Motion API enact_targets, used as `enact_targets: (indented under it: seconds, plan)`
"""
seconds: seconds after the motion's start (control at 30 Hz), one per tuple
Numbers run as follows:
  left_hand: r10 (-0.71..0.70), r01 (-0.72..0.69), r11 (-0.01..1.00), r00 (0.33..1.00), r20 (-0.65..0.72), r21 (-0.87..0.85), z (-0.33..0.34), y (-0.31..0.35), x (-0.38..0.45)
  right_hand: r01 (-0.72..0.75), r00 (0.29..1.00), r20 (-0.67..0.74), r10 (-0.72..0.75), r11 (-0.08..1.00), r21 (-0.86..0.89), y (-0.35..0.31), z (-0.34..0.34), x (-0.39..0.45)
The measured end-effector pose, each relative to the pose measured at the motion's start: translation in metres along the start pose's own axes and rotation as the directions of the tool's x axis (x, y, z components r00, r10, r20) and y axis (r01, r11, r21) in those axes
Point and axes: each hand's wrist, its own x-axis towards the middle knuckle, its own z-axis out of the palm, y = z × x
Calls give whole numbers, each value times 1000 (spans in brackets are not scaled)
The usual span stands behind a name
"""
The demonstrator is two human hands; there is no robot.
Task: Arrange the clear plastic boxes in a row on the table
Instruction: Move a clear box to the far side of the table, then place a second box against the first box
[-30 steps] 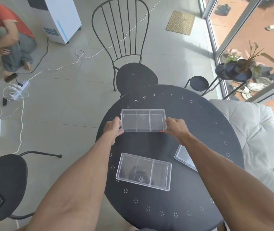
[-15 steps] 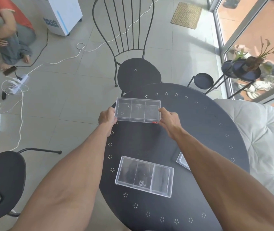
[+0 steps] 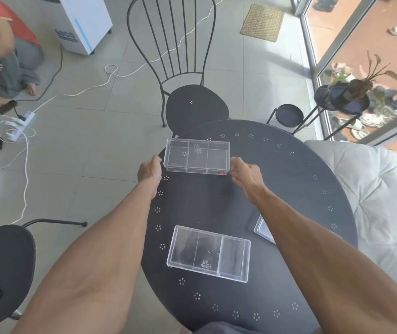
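Three clear plastic boxes with dividers lie on the round black table [image 3: 289,189]. The far box [image 3: 197,156] rests near the table's far left edge. My left hand [image 3: 149,169] is just off its left end and my right hand [image 3: 244,173] just off its right end, fingers apart, with a thin gap to the box. A second box [image 3: 209,253] lies near me at the table's middle. The third box [image 3: 263,231] sits on the right, mostly hidden under my right forearm.
A black wire chair [image 3: 192,104] stands just beyond the table, and another black seat [image 3: 2,268] is at the near left. On the right is a white cushion [image 3: 380,213]. A person [image 3: 4,51] sits on the floor at the far left among cables.
Both hands carried the far box away from me and to the left, set it on the table near the far left edge, and loosened off its ends.
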Motion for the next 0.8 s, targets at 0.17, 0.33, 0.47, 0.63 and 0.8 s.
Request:
enact_targets:
  seconds: [0.17, 0.33, 0.47, 0.63, 0.8]
  plan:
    - [-17, 17, 1000, 1000, 8, 20, -18, -18, -15, 34, 999, -11, -34, 999, 2, 10, -16, -27]
    - [-98, 81, 993, 970, 223, 85, -30, -43, -45, 8, 1000, 23, -7, 1000, -19, 28, -44, -67]
    - [-129, 40, 967, 928, 349, 251, -39, -72, -76, -47, 999, -10, 46, 980, -193, 56, -75, -106]
    - [-206, 55, 931, 895, 395, 361, -53, -106, -103, -175, 984, -27, 176, 928, -329, 102, -99, -144]
    - [-267, 114, 931, 860, 436, 346, -61, -130, -113, -261, 954, 62, 295, 911, -319, 133, -92, -161]
